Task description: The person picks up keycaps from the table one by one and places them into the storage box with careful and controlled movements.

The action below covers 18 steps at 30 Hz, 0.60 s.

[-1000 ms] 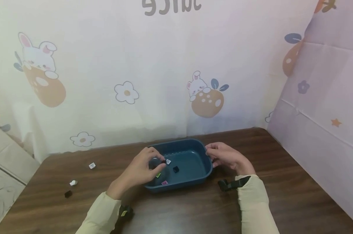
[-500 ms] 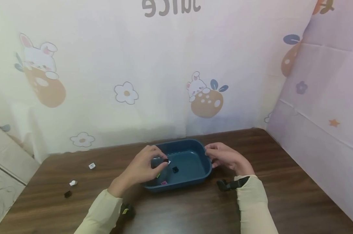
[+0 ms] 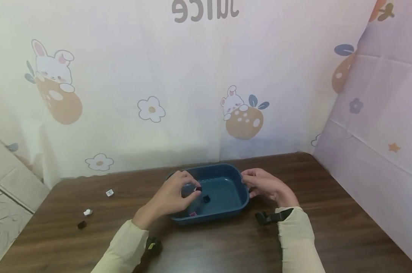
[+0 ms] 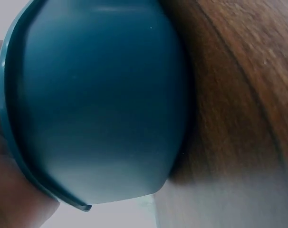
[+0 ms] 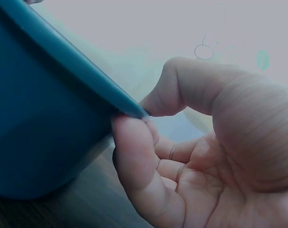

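Thumb and index finger of my left hand (image 3: 172,195) pinch a small black keycap (image 3: 198,189) above a dark teal plastic tub (image 3: 245,203). A bit of white shows beside that keycap, and I cannot tell whether it is held too. Inside the tub lie another black keycap (image 3: 206,199) and a pink one (image 3: 193,214). My right hand (image 3: 265,185) grips the rim at the tub's right end; in the right wrist view its thumb and bent index finger (image 5: 134,147) pinch that rim. The left wrist view shows the tub's outer wall (image 4: 106,104), not the keycap.
On the brown wooden table (image 3: 213,246), left of the tub, lie a white keycap (image 3: 109,193), a second white piece (image 3: 88,212) and a black one (image 3: 82,225). A printed curtain (image 3: 192,76) hangs behind the table's far edge.
My left hand has shifted slightly right over the tub, with the black keycap still pinched. The green piece seen earlier is now hidden behind it. My right hand stays on the rim.
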Motion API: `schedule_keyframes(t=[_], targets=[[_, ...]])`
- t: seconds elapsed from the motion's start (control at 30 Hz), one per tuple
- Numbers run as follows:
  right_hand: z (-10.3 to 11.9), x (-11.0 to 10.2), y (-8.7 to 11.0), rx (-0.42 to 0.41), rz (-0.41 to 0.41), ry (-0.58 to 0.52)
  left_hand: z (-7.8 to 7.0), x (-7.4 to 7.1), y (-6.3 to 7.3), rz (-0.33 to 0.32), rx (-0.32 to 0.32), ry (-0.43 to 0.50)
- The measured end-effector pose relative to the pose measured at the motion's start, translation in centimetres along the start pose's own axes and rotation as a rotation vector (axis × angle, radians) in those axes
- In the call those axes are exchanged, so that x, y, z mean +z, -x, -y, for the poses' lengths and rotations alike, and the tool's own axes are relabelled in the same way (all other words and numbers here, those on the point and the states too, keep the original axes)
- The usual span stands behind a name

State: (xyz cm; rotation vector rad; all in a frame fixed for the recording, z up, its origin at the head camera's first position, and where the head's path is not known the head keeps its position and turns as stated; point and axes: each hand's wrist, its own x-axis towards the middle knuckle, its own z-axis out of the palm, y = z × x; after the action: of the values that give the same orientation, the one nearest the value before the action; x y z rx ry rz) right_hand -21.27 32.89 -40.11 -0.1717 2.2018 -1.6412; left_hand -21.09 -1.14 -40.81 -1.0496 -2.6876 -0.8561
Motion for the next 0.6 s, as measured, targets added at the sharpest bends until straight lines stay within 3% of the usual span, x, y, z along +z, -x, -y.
schedule_keyframes(t=[0.6], targets=[[-0.1,0.0,-0.1,0.018,-0.010,0.019,0.2,-1.2,0.9,0.006,-0.057,0.035]])
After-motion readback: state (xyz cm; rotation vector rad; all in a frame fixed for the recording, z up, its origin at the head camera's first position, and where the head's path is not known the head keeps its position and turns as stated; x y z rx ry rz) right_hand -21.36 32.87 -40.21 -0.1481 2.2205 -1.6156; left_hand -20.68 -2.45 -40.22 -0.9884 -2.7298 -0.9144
